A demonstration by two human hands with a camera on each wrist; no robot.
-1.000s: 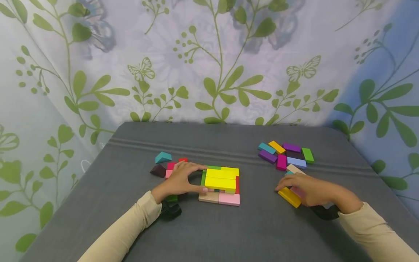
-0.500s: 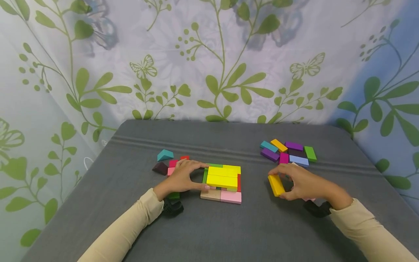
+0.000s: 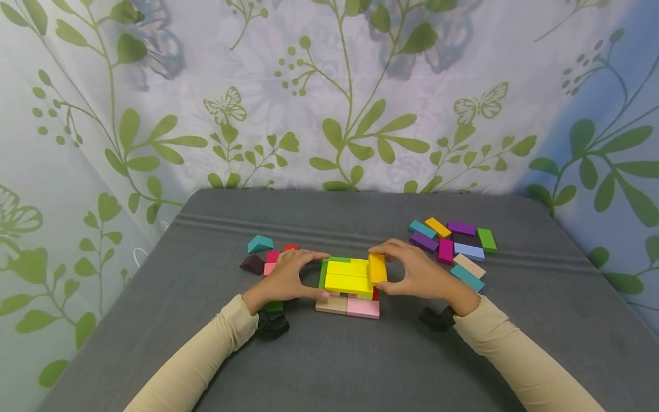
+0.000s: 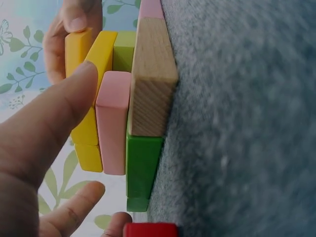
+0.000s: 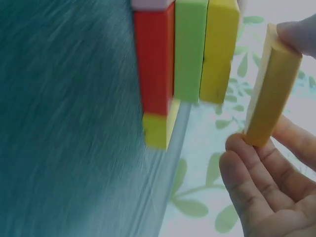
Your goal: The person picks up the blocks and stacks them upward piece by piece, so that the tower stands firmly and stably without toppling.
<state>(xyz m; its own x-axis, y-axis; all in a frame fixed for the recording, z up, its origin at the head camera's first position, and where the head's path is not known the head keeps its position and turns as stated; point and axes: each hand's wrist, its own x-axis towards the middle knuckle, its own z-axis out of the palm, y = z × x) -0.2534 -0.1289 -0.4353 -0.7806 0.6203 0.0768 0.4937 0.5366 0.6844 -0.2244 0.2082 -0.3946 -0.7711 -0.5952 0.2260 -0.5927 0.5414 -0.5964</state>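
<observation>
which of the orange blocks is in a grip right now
The held orange block, pinched in the right grip over the right end of the yellow-topped stack. The other orange block lies among the loose blocks farther right, untouched.

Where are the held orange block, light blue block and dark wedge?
Held orange block (image 5: pixel 273 98): right wrist view, long side.
Light blue block (image 3: pixel 469 252): head view, top face.
Dark wedge (image 3: pixel 252 265): head view, visible middle.

Two hands (image 3: pixel 290 280) (image 3: pixel 419 272), two wedges (image 3: pixel 260 244) (image 3: pixel 253 264) (plus over twenty blocks (image 3: pixel 348 283)).
</observation>
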